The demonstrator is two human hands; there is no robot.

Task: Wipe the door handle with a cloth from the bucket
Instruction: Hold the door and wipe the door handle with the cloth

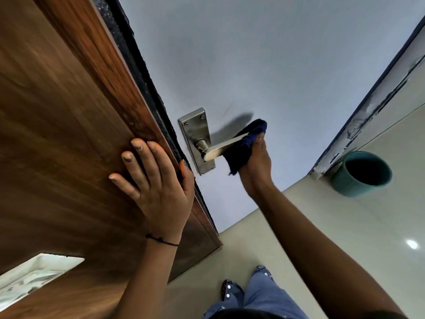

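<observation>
You are in the wiping step itself: your right hand (256,162) has the dark blue cloth (243,146) bunched around the free end of the door handle (220,147), and its fingers (261,137) are closed over the cloth so that cloth, not skin, meets the metal. The lever sticks out from its steel backplate (195,134) on the pale grey door (253,54), and the stretch of lever between the backplate and the cloth is bare and in plain view, so by the look of it that part, the round neck and the plate are what the cloth has to cover next. The next move, as I judge it, calls for you to keep the grip snug and slide the cloth along the lever toward the backplate, turning your wrist so the underside gets wiped too. Your left hand (156,180) lies flat and spread on the brown wooden panel (57,111) beside the door edge, holding nothing, its fingers open; it looks like a brace, and keeping it there should steady you while you rub. The teal bucket (362,172) stands on the tiled floor (345,226) by the far side of the doorway, well apart from the handle; whether any cloth is inside it I cannot tell. Counted: one handle, one backplate, one cloth, one bucket, two hands.
</observation>
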